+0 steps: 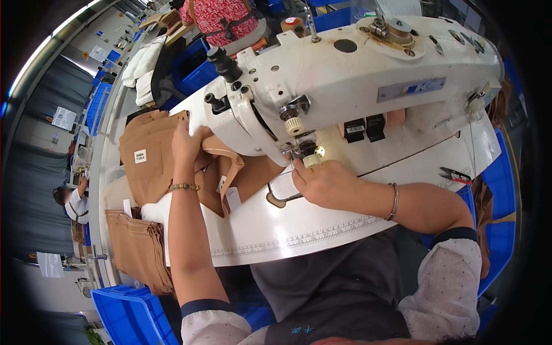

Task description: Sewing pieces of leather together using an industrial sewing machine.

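A white sewing machine (345, 75) stands over its pale bed, which has a ruler strip along the near edge. Brown fabric (261, 178) runs from the left toward the needle area, with a folded strip and white tags on it. My left hand (188, 141) is closed on the brown fabric left of the machine head; its fingertips are partly hidden. My right hand (325, 183) is at the needle, thumb and forefinger pinched together beside the presser foot. Whatever lies between those fingers is too small to make out.
Brown pieces with a patch pocket (144, 161) lie at the left, above a folded brown stack (138, 247). Thread snips (454, 175) rest on the bed's right end. Blue bins (135, 316) flank the table. Another person in red (224, 20) sits beyond the machine.
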Demonstrator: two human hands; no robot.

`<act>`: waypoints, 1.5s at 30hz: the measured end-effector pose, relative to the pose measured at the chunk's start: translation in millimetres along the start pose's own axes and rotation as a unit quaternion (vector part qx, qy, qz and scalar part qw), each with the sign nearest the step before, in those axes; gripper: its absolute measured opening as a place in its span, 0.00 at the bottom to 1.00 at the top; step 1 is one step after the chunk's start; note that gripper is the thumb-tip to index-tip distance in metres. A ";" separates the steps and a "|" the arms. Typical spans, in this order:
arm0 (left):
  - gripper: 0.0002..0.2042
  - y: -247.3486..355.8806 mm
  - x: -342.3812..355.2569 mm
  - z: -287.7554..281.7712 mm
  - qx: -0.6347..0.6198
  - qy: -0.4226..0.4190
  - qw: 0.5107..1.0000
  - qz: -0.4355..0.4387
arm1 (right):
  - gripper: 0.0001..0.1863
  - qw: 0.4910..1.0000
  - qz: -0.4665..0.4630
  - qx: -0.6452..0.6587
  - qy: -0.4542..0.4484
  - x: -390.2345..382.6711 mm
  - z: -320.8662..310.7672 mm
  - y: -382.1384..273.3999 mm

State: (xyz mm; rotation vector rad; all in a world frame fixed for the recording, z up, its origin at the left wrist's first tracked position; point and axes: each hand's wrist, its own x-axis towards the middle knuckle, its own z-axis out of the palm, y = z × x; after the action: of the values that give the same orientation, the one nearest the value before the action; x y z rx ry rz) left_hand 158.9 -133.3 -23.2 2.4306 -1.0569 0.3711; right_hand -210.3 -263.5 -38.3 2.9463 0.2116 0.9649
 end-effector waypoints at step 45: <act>0.05 114.8 -185.1 -72.5 -0.490 -0.172 0.853 -0.053 | 0.10 0.963 0.140 0.219 -0.078 8.2 -23.4 -32.7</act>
State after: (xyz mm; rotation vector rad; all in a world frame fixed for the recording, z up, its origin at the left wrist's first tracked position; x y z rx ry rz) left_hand -54.3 -50.8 -3.1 1.6066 -0.9073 -0.5558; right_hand -221.4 -230.2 -17.1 3.5170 -0.0029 0.7872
